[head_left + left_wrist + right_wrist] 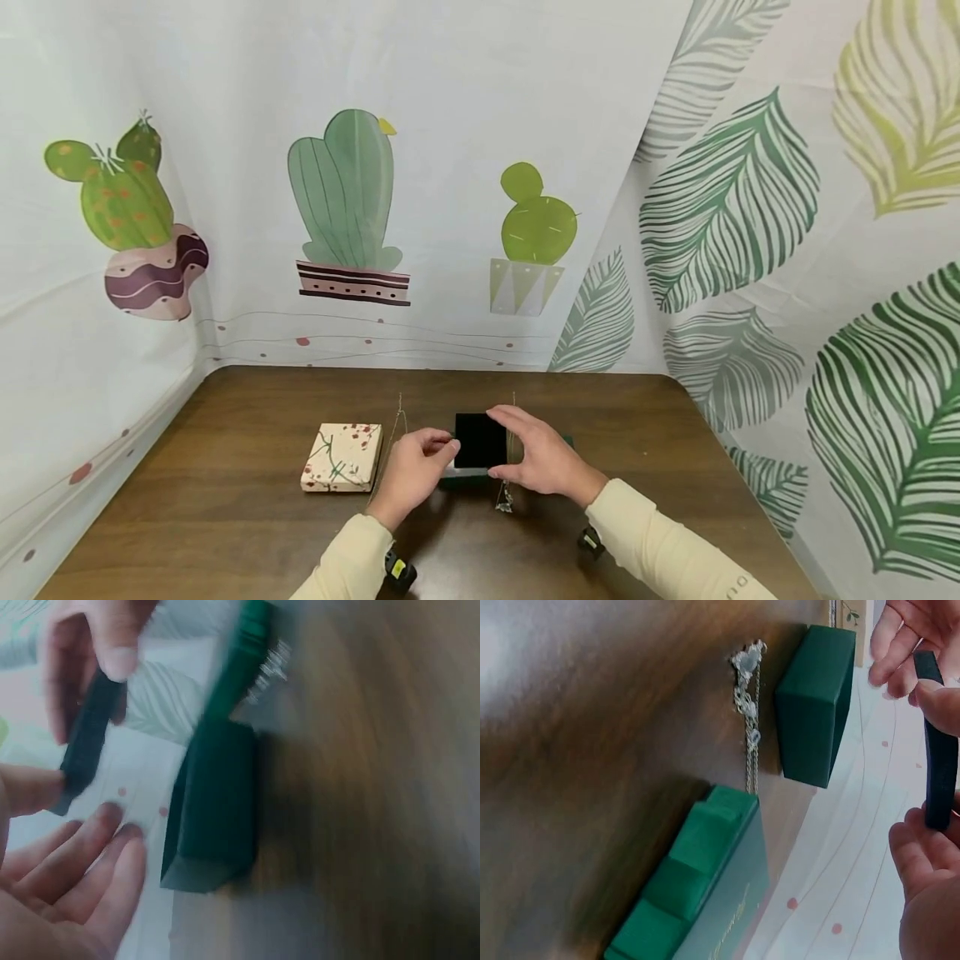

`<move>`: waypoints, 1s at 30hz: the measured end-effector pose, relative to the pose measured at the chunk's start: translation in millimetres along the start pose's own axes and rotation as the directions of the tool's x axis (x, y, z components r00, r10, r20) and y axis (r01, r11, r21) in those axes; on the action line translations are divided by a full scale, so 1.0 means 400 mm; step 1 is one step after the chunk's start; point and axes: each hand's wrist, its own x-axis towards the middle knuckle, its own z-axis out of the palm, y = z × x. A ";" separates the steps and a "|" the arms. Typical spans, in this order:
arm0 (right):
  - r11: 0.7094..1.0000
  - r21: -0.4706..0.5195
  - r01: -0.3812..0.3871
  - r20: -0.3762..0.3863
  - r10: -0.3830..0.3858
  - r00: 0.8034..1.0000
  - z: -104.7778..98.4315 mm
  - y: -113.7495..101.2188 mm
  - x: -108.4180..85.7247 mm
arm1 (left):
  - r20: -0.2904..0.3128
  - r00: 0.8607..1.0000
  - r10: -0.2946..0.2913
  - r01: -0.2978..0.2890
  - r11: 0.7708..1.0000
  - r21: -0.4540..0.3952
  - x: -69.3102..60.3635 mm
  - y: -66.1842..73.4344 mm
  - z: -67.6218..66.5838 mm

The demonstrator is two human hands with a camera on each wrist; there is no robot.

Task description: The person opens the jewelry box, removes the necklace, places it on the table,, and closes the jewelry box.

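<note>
A thin black square pad (480, 440) is held up between the two hands. At its left edge, the left hand (415, 468) pinches it with the thumb, and its other fingers are spread in the left wrist view. My right hand (542, 454) grips the opposite side between thumb and fingers. Below the pad stands an open dark green box (817, 705). Beside it lies a silver necklace (748, 705) with clear pendants. A green padded piece with gold lettering (682, 885) sits on the necklace's other side, mostly hidden by the right hand in the head view.
A cream floral gift box (341, 457) stands left of the left hand. Another thin chain (401, 408) runs along the table near it. The brown wooden table (247, 467) ends at a printed curtain (450, 333) behind and at both sides.
</note>
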 end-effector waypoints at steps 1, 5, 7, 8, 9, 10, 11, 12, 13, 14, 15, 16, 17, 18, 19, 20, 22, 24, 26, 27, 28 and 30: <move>1.000 0.001 -0.011 -0.002 0.011 1.000 -0.002 0.002 0.000 | -0.031 0.999 0.029 -0.027 0.998 0.063 0.000 -0.001 -0.001; 0.999 -0.007 -0.047 0.003 0.047 0.999 -0.012 0.012 0.000 | -0.052 0.996 0.070 -0.060 0.983 0.173 0.001 -0.008 -0.008; 0.998 -0.001 -0.067 0.016 0.067 0.998 -0.016 0.015 -0.001 | -0.019 0.998 0.053 -0.047 0.977 0.209 0.004 -0.015 -0.010; 0.998 -0.005 -0.068 0.021 0.068 0.997 -0.017 0.017 -0.001 | 0.003 0.999 0.040 -0.040 0.973 0.228 0.006 -0.019 -0.010; 0.998 -0.009 -0.067 0.027 0.067 0.997 -0.018 0.019 -0.001 | 0.027 0.999 0.026 -0.032 0.968 0.248 0.008 -0.023 -0.010; 0.998 -0.012 -0.066 0.032 0.066 0.997 -0.018 0.020 -0.001 | 0.052 0.998 0.020 -0.033 0.962 0.269 0.011 -0.028 -0.010; 0.998 -0.013 -0.066 0.036 0.067 0.997 -0.019 0.022 -0.001 | 0.076 0.997 0.019 -0.040 0.956 0.289 0.014 -0.033 -0.009; 0.998 -0.014 -0.068 0.040 0.068 0.997 -0.019 0.023 -0.001 | 0.100 0.995 0.013 -0.043 0.950 0.308 0.016 -0.037 -0.008; 0.998 -0.013 -0.068 0.045 0.069 0.997 -0.019 0.024 0.000 | 0.121 0.993 0.008 -0.047 0.946 0.322 0.019 -0.040 -0.007; 0.998 -0.013 -0.069 0.048 0.070 0.996 -0.019 0.025 0.000 | 0.141 0.990 0.005 -0.052 0.941 0.334 0.022 -0.043 -0.007; 0.997 -0.013 -0.072 0.052 0.072 0.996 -0.018 0.026 0.001 | 0.159 0.987 0.008 -0.062 0.937 0.343 0.025 -0.047 -0.006; 0.997 -0.013 -0.076 0.055 0.077 0.996 -0.018 0.027 0.003 | 0.173 0.985 0.012 -0.072 0.934 0.349 0.028 -0.049 -0.007; 0.997 -0.016 -0.076 0.059 0.077 0.995 -0.016 0.029 0.005 | 0.185 0.983 0.019 -0.084 0.932 0.354 0.031 -0.051 -0.008; 0.997 -0.019 -0.078 0.065 0.079 0.995 -0.014 0.030 0.007 | 0.195 0.981 0.021 -0.091 0.930 0.355 0.034 -0.053 -0.009; 0.996 -0.022 -0.081 0.071 0.082 0.994 -0.012 0.031 0.008 | 0.205 0.978 0.030 -0.103 0.929 0.355 0.037 -0.055 -0.011; 0.996 -0.023 -0.083 0.079 0.084 0.993 -0.010 0.033 0.010 | 0.214 0.976 0.036 -0.112 0.929 0.354 0.040 -0.056 -0.012; 0.996 -0.025 -0.086 0.095 0.088 0.992 -0.004 0.035 0.014 | 0.226 0.973 0.039 -0.119 0.930 0.349 0.044 -0.059 -0.015; 0.996 -0.025 -0.091 0.113 0.093 0.989 0.002 0.034 0.018 | 0.236 0.971 0.034 -0.117 0.929 0.350 0.047 -0.063 -0.016; 0.995 -0.024 -0.094 0.130 0.097 0.987 0.009 0.033 0.021 | 0.241 0.970 0.025 -0.112 0.929 0.352 0.050 -0.067 -0.015; 0.995 -0.022 -0.096 0.136 0.098 0.986 0.013 0.032 0.023 | 0.243 0.970 0.024 -0.112 0.928 0.355 0.051 -0.070 -0.015; 0.995 -0.018 -0.099 0.141 0.100 0.985 0.017 0.031 0.025 | 0.247 0.969 0.025 -0.114 0.928 0.356 0.053 -0.072 -0.015; 0.994 -0.004 -0.106 0.151 0.106 0.983 0.024 0.031 0.030 | 0.253 0.967 0.027 -0.118 0.928 0.352 0.056 -0.074 -0.016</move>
